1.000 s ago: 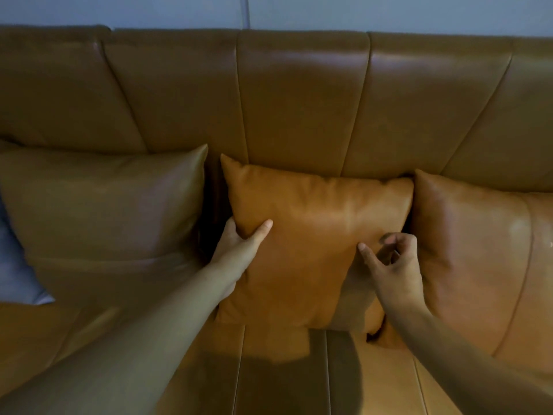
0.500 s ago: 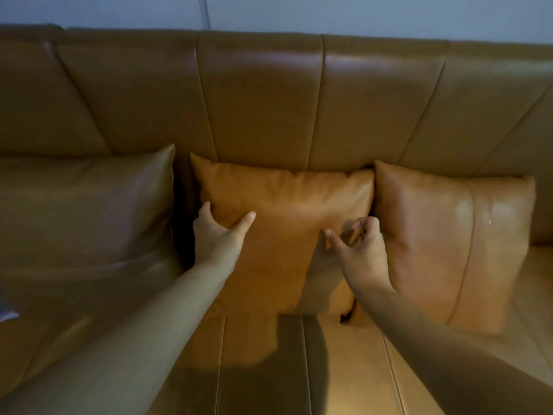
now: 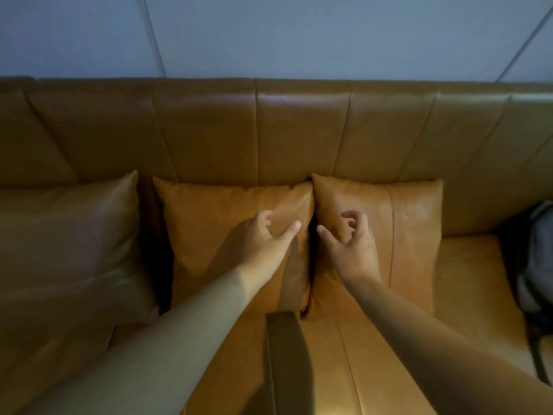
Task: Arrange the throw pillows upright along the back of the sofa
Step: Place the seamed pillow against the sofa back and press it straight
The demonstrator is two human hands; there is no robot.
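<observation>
Three tan leather throw pillows stand upright against the back of the brown sofa [image 3: 299, 130]. The left pillow [image 3: 65, 244] is larger and darker. The middle pillow [image 3: 209, 235] and the right pillow [image 3: 413, 241] touch edge to edge. My left hand [image 3: 266, 238] rests on the right part of the middle pillow, fingers curled and apart, nothing gripped. My right hand [image 3: 350, 244] hovers over the left part of the right pillow, fingers loosely spread, holding nothing.
A grey bag or cloth [image 3: 538, 265] lies at the sofa's right end. The seat cushion [image 3: 466, 280] stretches right of the pillows and in front of them. A pale blue-grey wall [image 3: 299, 34] rises behind the backrest.
The view has shifted right and up. My left hand slid from the middle pillow's left edge to its right part. My right hand moved from the middle pillow onto the right pillow.
</observation>
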